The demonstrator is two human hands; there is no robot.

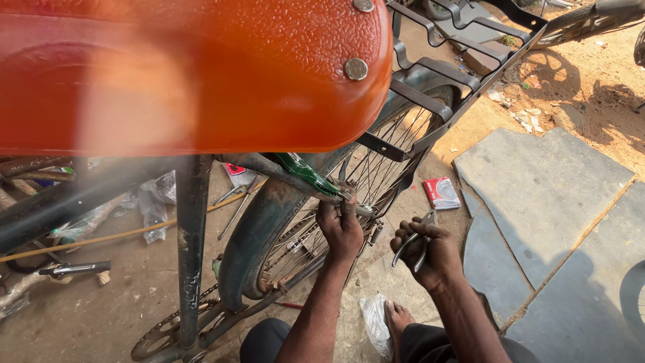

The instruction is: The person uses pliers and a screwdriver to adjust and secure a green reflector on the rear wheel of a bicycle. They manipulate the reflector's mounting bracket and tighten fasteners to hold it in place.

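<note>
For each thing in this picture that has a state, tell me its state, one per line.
left hand: closed around a part at the rear wheel's frame stay
right hand: holding metal pliers, handles apart
rear wheel: mounted in the bicycle frame
orange saddle: fitted, blurred close to the camera
rear rack: attached, carrying nothing
small red and white packet: lying flat on the ground

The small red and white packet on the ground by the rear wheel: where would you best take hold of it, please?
Pinch the small red and white packet across its short width, coming from above. It lies flat on the dirt beside the grey stone slab, clear of the right hand and its pliers.
</note>
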